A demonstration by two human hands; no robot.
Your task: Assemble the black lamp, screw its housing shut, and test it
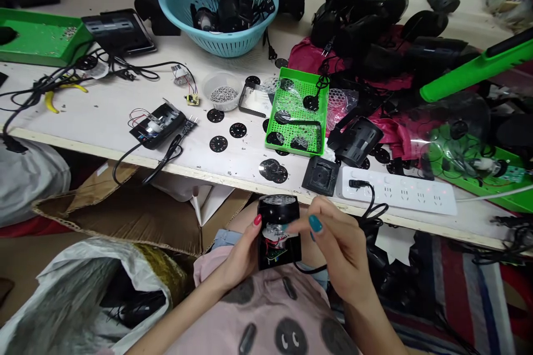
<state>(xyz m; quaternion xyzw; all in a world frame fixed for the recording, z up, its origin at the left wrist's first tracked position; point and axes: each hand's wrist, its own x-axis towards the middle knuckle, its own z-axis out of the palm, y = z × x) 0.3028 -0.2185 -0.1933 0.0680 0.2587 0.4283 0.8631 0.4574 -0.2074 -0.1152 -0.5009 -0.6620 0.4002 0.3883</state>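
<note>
Just below the white power strip (400,195), our left hand (239,258) cups the small black housing (278,231) by its rigid sides while our right hand (339,249) pinches, it seems, fragile exposed wiring inside, best left unsqueezed.

This is a small electronics assembly workshop. A long pale tabletop (104,116) carries a turquoise plastic colander (216,8) of black parts, a green perforated plastic tray (297,113), a small clear tub of metal screws (222,93), loose black perforated discs (238,130), an opened black device with exposed wires (156,125), a white power strip (400,194) and a heap of black plastic housings (366,11).
</note>
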